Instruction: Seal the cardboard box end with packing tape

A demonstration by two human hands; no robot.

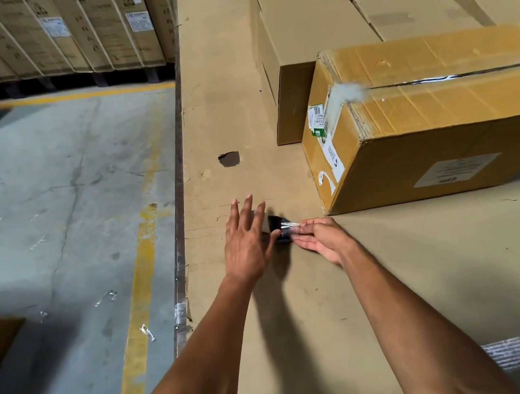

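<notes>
A brown cardboard box (439, 116) lies on a cardboard-covered work surface (404, 275), its labelled end facing left, with a strip of clear tape along its top seam. In front of its near left corner a roll of clear packing tape (274, 227) rests on the surface. My left hand (246, 237) lies over the roll with fingers spread and the thumb against it. My right hand (319, 238) pinches the loose end of the tape between thumb and fingertips, just right of the roll. Most of the roll is hidden by my left hand.
Plain cardboard boxes (308, 25) are stacked behind the box, and more fill the back right. A hole (229, 159) shows in the surface. To the left lies a concrete floor (55, 205) with yellow lines, tape scraps and rows of printed cartons (49, 32).
</notes>
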